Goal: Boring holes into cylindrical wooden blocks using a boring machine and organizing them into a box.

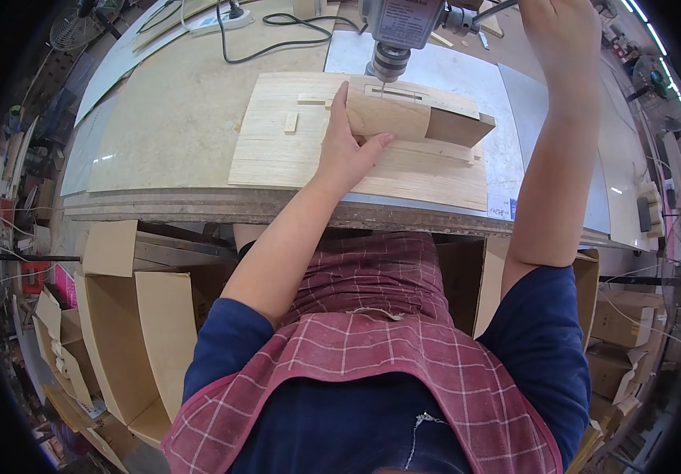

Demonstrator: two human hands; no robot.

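Note:
A light wooden block (388,118) with a slot in its top lies on a pale wooden board beneath the drill press (408,24). My left hand (350,142) grips the block's left end, thumb along its near face and a finger reaching up its left end. The chuck (389,62) hangs above the block, its thin bit reaching down to the slot; how deep it goes I cannot tell. At the upper right, my right hand (566,31) is closed at the end of the drill press lever (497,11); its fingers are partly cut off by the picture's edge.
The pale board (277,162) rests on the workbench (159,150), with a small wood piece (291,122) on it. A black cable (277,57) and a white power strip (222,20) lie at the back left. Open cardboard boxes (119,340) stand below the bench edge.

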